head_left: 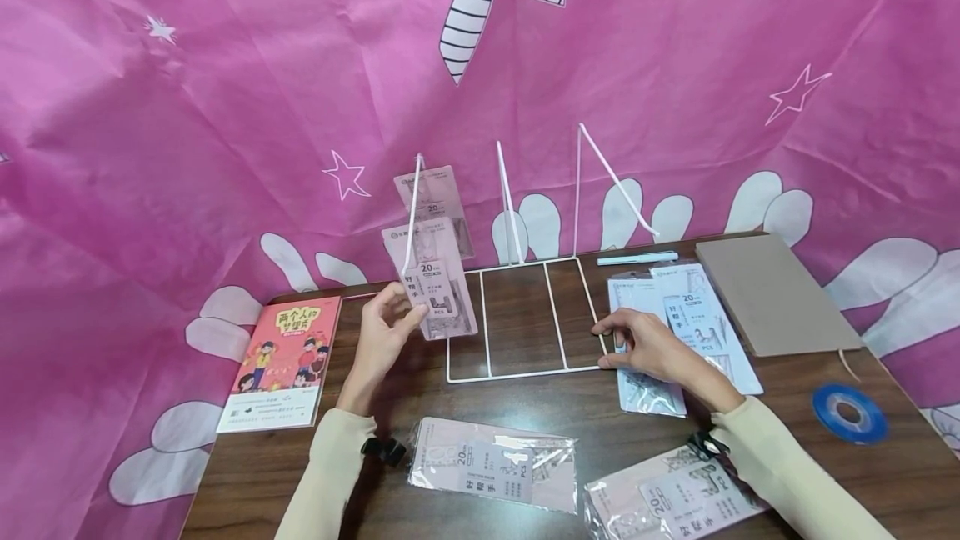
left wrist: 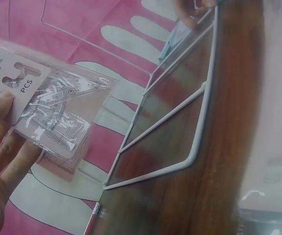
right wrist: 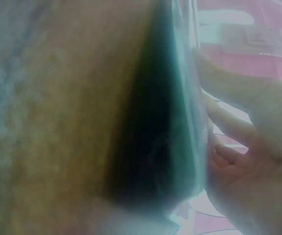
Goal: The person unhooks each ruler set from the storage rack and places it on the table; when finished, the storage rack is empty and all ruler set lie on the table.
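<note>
Backdrop [head_left: 262,65]: creased pink sheeting with printed white stars.
Bench [head_left: 540,402]: dark, wood-grained.
White wire rack [head_left: 556,315]: smooth, rounded rods, a flat ladder-like base with angled arms above.
Held packet [head_left: 442,273]: clear, glossy plastic at the rack's left arm; we cannot tell whether it hangs there. The left wrist view alone shows us its transparent protractor's scale.
Left hand [head_left: 386,332]: thumb and fingers pinch that packet's lower edge.
Right hand [head_left: 645,348]: bent fingers hold the rack's right rail; its own wrist view gives us mostly blur.
Tape roll [head_left: 827,407]: shiny blue ring.
Red stick [left wrist: 89,223]: slim, white-ended; we see it only from the left wrist.
</note>
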`<action>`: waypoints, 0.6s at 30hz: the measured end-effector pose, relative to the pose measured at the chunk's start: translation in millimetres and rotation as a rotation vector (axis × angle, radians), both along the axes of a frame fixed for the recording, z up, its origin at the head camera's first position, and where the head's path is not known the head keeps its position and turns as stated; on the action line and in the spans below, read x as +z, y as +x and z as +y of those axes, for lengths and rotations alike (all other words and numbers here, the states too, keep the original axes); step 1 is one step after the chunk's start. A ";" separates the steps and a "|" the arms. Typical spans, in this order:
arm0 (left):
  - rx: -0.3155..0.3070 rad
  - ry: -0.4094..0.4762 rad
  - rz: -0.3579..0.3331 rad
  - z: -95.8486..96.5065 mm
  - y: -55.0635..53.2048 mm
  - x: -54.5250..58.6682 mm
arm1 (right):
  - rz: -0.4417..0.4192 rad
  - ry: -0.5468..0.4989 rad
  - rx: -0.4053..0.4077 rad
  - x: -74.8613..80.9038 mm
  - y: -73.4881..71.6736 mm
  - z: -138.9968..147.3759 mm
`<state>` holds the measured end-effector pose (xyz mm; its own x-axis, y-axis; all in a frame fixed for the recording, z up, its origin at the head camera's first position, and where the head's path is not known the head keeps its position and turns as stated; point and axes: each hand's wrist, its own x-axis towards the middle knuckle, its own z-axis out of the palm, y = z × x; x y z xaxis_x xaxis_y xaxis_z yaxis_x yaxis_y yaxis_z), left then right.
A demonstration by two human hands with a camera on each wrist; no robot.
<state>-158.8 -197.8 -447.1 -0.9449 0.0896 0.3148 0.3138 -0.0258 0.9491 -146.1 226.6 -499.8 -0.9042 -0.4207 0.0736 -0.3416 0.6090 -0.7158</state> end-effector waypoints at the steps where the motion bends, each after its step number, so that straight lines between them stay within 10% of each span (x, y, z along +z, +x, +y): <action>1: -0.004 -0.002 0.002 -0.4 1.9 -0.1 | -0.001 -0.002 0.000 -0.3 0.0 0.2; 18: -0.044 -0.043 0.017 -7.0 34.8 -2.7 | 0.031 -0.016 0.001 1.1 0.1 0.9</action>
